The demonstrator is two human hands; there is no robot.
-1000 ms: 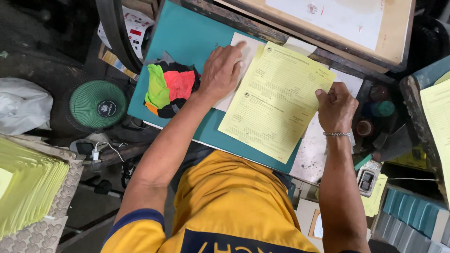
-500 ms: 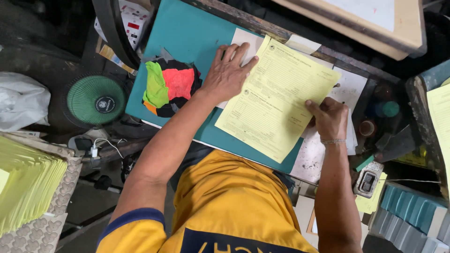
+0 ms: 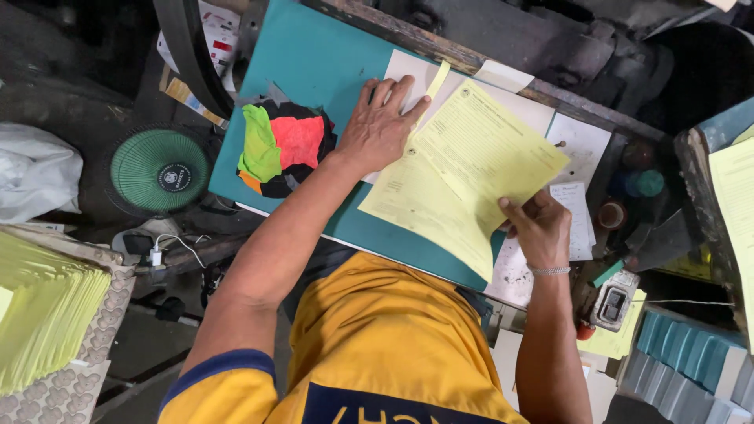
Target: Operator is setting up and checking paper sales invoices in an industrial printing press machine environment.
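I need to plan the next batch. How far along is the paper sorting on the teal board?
Done, it seems: one yellow sheet lies flat on the teal board. In hand: the left hand presses the papers down while the right hand lifts the top yellow sheet by its corner. Left: a thick stack of yellow paper waits to the side.

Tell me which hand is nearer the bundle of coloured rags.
Left. The left hand presses the yellow sheets just beside the rags; the right hand grips the sheets' far edge, well away.
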